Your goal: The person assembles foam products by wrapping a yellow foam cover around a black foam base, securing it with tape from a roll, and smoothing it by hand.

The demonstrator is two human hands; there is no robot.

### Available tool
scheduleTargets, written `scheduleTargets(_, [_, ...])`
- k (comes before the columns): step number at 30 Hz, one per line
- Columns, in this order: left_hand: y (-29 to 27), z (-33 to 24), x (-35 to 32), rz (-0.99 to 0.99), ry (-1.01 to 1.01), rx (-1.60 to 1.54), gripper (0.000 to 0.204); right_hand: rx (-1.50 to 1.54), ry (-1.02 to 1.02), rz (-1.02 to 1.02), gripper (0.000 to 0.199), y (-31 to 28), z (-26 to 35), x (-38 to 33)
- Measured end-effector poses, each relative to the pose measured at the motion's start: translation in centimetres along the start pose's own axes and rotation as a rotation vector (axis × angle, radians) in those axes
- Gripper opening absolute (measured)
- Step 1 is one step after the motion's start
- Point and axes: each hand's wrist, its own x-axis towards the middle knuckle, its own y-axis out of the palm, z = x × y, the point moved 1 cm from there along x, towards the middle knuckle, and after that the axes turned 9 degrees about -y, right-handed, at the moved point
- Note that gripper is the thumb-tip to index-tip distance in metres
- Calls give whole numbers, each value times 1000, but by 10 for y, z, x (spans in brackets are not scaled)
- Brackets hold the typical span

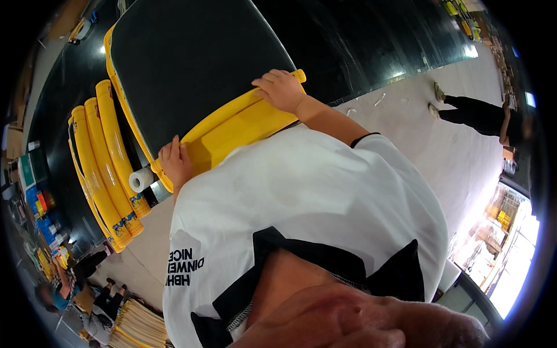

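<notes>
A large mat (191, 64), black on its upper face and yellow underneath, lies on a dark table. Its near edge is turned up into a yellow roll (232, 119) in front of my body. My left hand (175, 161) is closed over the roll's left end, fingers curled on top. At the other end my right hand (281, 91) also grips the roll, close to its tip. Part of the yellow side hangs toward me and is partly hidden by my shirt. Beside my left hand rests a small white roll (141, 180).
Several finished yellow rolls (98, 174) lie side by side on the dark table (348, 46) to the left. A person (481, 116) is on the floor area at right. Other people (64, 290) are at lower left, near stacked brown sheets (139, 327).
</notes>
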Motion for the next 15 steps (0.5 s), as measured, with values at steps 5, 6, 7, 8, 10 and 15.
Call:
scheduleTargets(5, [3, -4, 45, -68, 36, -45, 19, -154, -27, -37, 32, -13, -6, 33])
scheduleTargets(6, [1, -6, 51, -76, 43, -35, 16, -123, -36, 20, 31, -16, -10, 39])
scheduleTargets(7, [0, -7, 56, -85, 51, -25, 14, -93, -45, 76, 30, -20, -14, 42])
scheduleTargets(8, [0, -10, 56, -71, 28, 27, 13, -134, -104, 135, 29, -24, -13, 42])
scheduleTargets(10, [-1, -18, 49, -47, -19, 133, 12, -218, -222, 255, 28, -32, -7, 35])
scheduleTargets(15, [6, -32, 15, -170, 29, 110, 21, -242, -130, -57, 34, 4, 6, -4])
